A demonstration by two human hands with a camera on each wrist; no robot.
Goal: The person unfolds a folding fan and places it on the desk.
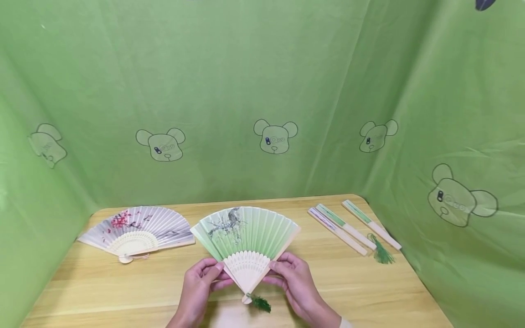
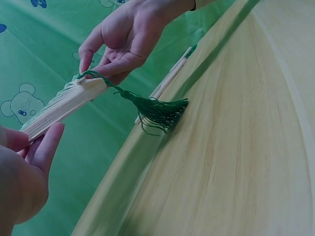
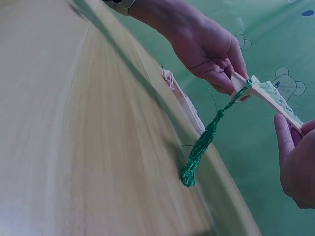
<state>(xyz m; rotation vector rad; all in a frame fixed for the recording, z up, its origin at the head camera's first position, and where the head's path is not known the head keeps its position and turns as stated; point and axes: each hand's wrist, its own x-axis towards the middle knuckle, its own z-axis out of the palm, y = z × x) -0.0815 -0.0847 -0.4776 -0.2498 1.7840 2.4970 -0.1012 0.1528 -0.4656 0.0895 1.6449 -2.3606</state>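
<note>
A green folding fan [image 1: 254, 232] with a dark branch painting is spread wide in front of me, its pivot end pointing toward me. My left hand [image 1: 201, 284] pinches its left outer rib between thumb and fingers. On the opposite side, my right hand [image 1: 296, 284] pinches the right outer rib. A green tassel [image 1: 260, 303] hangs from the pivot. In the left wrist view the ribs [image 2: 64, 108] show edge-on, held above the table. The right wrist view has the tassel [image 3: 202, 147] dangling in front of the table edge.
An open lilac fan [image 1: 137, 232] with pink blossoms lies at the left on the wooden table [image 1: 123, 291]. At the right lie several folded fans [image 1: 340, 230], one with a green tassel [image 1: 382, 250]. Green cloth walls [image 1: 221, 82] with bear drawings stand around the table.
</note>
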